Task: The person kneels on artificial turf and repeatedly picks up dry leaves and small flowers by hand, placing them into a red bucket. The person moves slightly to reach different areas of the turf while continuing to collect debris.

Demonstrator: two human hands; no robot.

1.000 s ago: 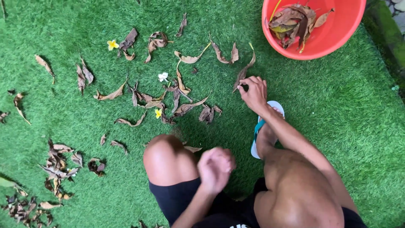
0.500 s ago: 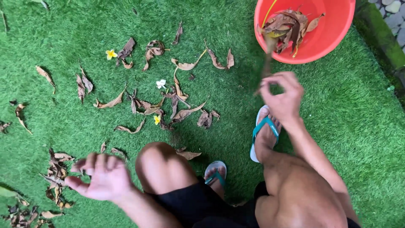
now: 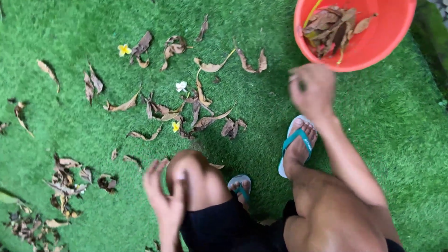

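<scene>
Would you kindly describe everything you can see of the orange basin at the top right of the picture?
The orange basin is a round, smooth tub that looks like plastic, cut off by the top edge of the view. It sits upright on the green turf and holds a heap of dry brown leaves with a thin yellow stem among them. The right hand, blurred and loosely curled, hangs just below its near rim; whether they touch cannot be told.

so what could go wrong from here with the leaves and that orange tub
The right hand is blurred just short of the orange tub, so it is unclear whether it holds a leaf; one released here could land on the grass instead. The tub sits beside the mat's edge and a knock might tip it. The small flowers lie among the dry leaves and may get scooped up.
</scene>
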